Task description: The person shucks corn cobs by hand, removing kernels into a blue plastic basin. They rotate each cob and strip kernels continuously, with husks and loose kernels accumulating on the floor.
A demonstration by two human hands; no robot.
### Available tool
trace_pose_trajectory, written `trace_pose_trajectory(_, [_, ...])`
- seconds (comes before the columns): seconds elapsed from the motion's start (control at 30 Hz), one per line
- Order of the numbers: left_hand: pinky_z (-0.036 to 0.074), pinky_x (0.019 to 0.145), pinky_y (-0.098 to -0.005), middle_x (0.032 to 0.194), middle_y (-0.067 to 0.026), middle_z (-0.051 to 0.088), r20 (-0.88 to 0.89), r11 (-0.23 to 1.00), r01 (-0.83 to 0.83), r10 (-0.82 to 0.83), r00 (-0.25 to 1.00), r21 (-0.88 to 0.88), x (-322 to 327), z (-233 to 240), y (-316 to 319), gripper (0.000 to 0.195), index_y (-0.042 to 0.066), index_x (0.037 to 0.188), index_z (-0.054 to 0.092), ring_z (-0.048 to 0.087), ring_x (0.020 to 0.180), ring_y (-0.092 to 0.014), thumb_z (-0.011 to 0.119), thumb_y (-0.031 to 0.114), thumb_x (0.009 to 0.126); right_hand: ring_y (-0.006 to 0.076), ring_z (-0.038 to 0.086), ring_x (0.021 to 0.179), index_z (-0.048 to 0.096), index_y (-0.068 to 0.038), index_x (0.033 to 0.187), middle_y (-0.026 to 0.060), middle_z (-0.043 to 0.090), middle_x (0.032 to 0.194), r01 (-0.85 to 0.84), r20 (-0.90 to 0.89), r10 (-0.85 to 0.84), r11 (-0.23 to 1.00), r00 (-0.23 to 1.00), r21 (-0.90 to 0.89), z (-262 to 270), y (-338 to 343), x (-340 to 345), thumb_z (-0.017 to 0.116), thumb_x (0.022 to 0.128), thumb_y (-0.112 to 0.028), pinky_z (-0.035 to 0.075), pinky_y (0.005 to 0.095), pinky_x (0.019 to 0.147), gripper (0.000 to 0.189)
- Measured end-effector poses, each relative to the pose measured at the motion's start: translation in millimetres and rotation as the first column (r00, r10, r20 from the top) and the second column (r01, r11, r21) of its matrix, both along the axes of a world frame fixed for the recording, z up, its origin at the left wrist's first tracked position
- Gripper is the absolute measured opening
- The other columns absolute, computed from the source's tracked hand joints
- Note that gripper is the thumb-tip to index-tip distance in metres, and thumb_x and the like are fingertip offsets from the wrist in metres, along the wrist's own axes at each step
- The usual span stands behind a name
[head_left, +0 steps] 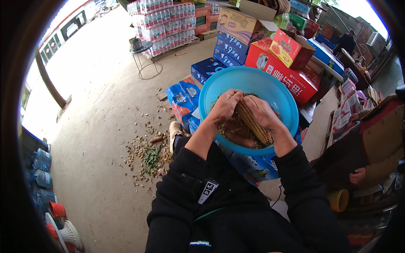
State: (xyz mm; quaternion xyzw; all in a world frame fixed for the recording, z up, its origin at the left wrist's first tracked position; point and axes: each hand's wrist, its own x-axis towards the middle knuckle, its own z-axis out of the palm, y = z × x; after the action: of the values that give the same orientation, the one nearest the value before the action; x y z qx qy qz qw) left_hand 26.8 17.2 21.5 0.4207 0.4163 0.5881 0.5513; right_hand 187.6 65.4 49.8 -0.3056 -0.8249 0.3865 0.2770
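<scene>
A dried ear of corn (pixel 253 122) slants across a blue plastic basin (pixel 246 77), its rows of yellow kernels facing up. My right hand (pixel 262 114) grips its upper right side, thumb near the far end. At that same end, the fingers of my left hand (pixel 225 106) are bent in and pinch the ear close to the right thumb. Beneath it in the basin lie reddish-brown cobs (pixel 235 136) and loose kernels, partly hidden by the hands and the ear. The basin rests on boxes in front of me.
Cartons (pixel 278 68) are stacked beyond the basin. Husks and scraps (pixel 148 155) litter the concrete on the left, near my shoe (pixel 175 132). Bottled-water packs (pixel 167 25) and a small round table (pixel 142 47) stand farther off. Another person's hand (pixel 358 175) shows at right.
</scene>
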Motion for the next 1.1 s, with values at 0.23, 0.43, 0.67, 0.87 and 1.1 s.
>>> trace_pose_trajectory(0.23, [0.047, 0.084, -0.0261, 0.104, -0.0046, 0.06, -0.065, 1.0, -0.017, 0.017, 0.998, 0.003, 0, 0, -1, 0.034, 0.002, 0.118, 0.058, 0.055, 0.095, -0.012, 0.048, 0.03, 0.103, 0.0399, 0.062, 0.095, 0.063, 0.0, 0.109, 0.0253, 0.066, 0.097, 0.057, 0.15, -0.091, 0.975, 0.985, 0.217, -6, 5, 0, 0.044, 0.101, -0.035, 0.047, 0.0425, 0.083, 0.041])
trace_pose_trajectory(0.43, [0.046, 0.078, -0.0266, 0.095, -0.004, 0.061, 0.091, 0.991, -0.134, 0.134, 0.987, -0.013, 1, 5, 0, 0.028, 0.002, 0.112, 0.059, 0.055, 0.085, -0.011, 0.051, 0.026, 0.101, 0.0363, 0.063, 0.093, 0.063, 0.001, 0.108, 0.0242, 0.066, 0.097, 0.016, -0.024, -0.024, 0.964, 0.999, -0.265, 3, 0, 6, 0.046, 0.101, -0.044, 0.047, 0.0401, 0.082, 0.049])
trace_pose_trajectory(0.67, [0.046, 0.081, -0.0273, 0.096, -0.0061, 0.061, 0.035, 0.972, -0.23, 0.232, 0.972, -0.05, -1, 11, -4, 0.038, 0.003, 0.114, 0.057, 0.056, 0.09, -0.014, 0.052, 0.037, 0.099, 0.0405, 0.061, 0.092, 0.062, 0.002, 0.103, 0.0259, 0.065, 0.096, 0.025, 0.095, -0.026, 1.0, 0.995, 0.007, 5, -4, 0, 0.04, 0.101, -0.049, 0.046, 0.0433, 0.082, 0.056])
trace_pose_trajectory(0.87, [0.044, 0.081, -0.0306, 0.093, -0.0084, 0.059, -0.101, 0.981, -0.191, 0.188, 0.977, -0.017, -1, 2, 2, 0.04, 0.003, 0.109, 0.057, 0.054, 0.088, -0.016, 0.05, 0.041, 0.099, 0.0458, 0.059, 0.094, 0.062, 0.002, 0.096, 0.0279, 0.064, 0.096, 0.002, 0.165, -0.022, 0.992, 0.986, 0.123, 1, 0, 5, 0.037, 0.103, -0.04, 0.045, 0.0471, 0.081, 0.049])
trace_pose_trajectory(1.1, [0.044, 0.079, -0.03, 0.089, -0.0055, 0.059, -0.031, 0.971, -0.236, 0.237, 0.971, 0.026, 0, 5, -1, 0.039, 0.004, 0.106, 0.058, 0.054, 0.084, -0.013, 0.051, 0.041, 0.098, 0.0379, 0.062, 0.091, 0.064, 0.001, 0.102, 0.0233, 0.066, 0.099, 0.053, 0.03, -0.052, 0.997, 0.998, -0.052, -1, 7, 7, 0.04, 0.103, -0.035, 0.047, 0.0422, 0.083, 0.044])
